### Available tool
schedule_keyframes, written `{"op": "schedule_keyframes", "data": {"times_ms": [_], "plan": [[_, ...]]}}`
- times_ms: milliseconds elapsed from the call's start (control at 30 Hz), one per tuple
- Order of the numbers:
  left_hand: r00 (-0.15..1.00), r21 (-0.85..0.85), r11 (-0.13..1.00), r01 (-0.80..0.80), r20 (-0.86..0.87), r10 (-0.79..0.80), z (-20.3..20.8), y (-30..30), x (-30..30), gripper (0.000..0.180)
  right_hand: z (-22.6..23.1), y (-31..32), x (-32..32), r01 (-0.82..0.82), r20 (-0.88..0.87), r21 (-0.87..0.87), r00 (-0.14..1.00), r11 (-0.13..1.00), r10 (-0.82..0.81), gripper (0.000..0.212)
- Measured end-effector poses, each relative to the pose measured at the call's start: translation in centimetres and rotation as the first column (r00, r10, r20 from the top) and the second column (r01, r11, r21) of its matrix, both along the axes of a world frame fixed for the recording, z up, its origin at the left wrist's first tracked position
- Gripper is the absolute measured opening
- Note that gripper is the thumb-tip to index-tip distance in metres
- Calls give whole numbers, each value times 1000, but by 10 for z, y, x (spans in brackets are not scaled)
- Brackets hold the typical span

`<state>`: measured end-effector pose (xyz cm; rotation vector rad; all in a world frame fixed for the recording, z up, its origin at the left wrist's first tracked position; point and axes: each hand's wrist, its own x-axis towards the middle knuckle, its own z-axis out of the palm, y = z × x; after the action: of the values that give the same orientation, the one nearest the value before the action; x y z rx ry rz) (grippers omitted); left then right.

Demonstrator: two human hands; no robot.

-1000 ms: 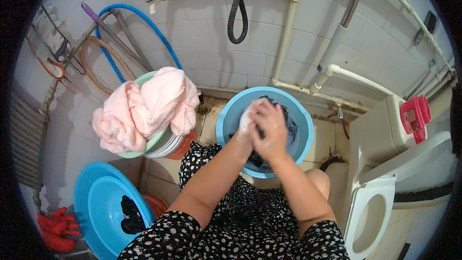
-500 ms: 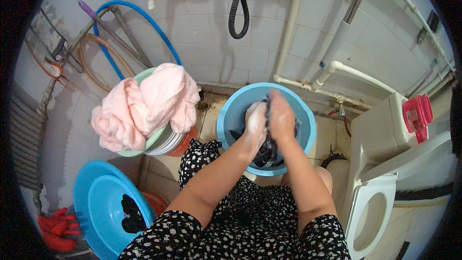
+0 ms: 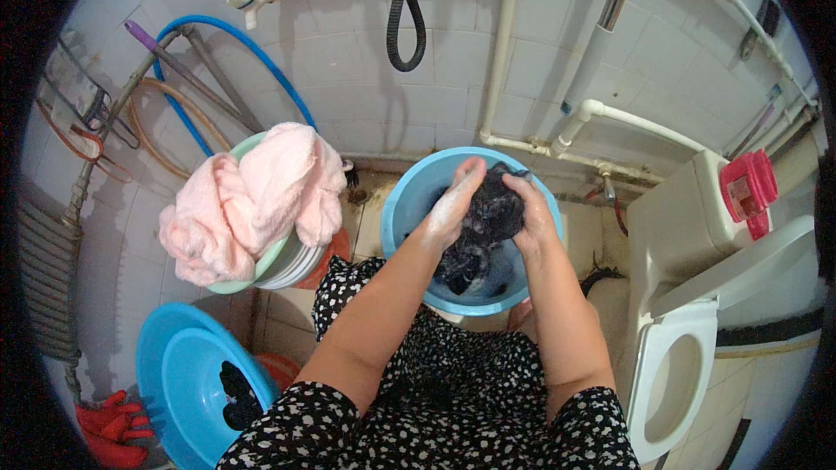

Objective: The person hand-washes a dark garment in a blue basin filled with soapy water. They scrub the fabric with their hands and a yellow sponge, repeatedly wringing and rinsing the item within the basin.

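Over a light blue basin (image 3: pixel 397 209), my two hands grip a wet, soapy black cloth (image 3: pixel 495 209), whose lower part hangs into the basin. My left hand (image 3: pixel 455 202), with suds on its back and wrist, presses the cloth from the left. My right hand (image 3: pixel 538 216) curls round its right side, thumb on top. Cloudy, sudsy water lies in the basin around the cloth. The exact kind of garment cannot be made out.
A pink fluffy towel (image 3: pixel 274 191) is heaped over a green basin (image 3: pixel 277 263) at the left. Nearer stands a blue tub (image 3: pixel 178 357) with a black cloth (image 3: pixel 238 394) inside. Red rubber gloves (image 3: pixel 113 426) lie beside it. A toilet (image 3: pixel 675 383) stands at the right.
My hands, rubbing close together before, are now farther apart with the black cloth bunched up between them. More of the cloth shows above the basin. The view has shifted slightly.
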<state>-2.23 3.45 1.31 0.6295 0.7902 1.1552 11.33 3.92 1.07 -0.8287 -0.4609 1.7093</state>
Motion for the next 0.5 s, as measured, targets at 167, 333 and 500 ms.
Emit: {"op": "schedule_keyframes", "data": {"times_ms": [167, 333, 500], "plan": [[970, -133, 961, 243, 58, -237, 25, -12, -4, 49, 14, 5, 4, 398, 28, 94, 915, 912, -402, 72], [997, -188, 982, 15, 83, 0, 10, -2, -13, 33, 32, -2, 0, 325, 90, 317, 925, 891, -369, 59], [881, -254, 965, -70, 437, 179, -1, 9, -31, 31, 13, -24, -25, -159, 621, 646, 679, 746, -393, 31]]}}
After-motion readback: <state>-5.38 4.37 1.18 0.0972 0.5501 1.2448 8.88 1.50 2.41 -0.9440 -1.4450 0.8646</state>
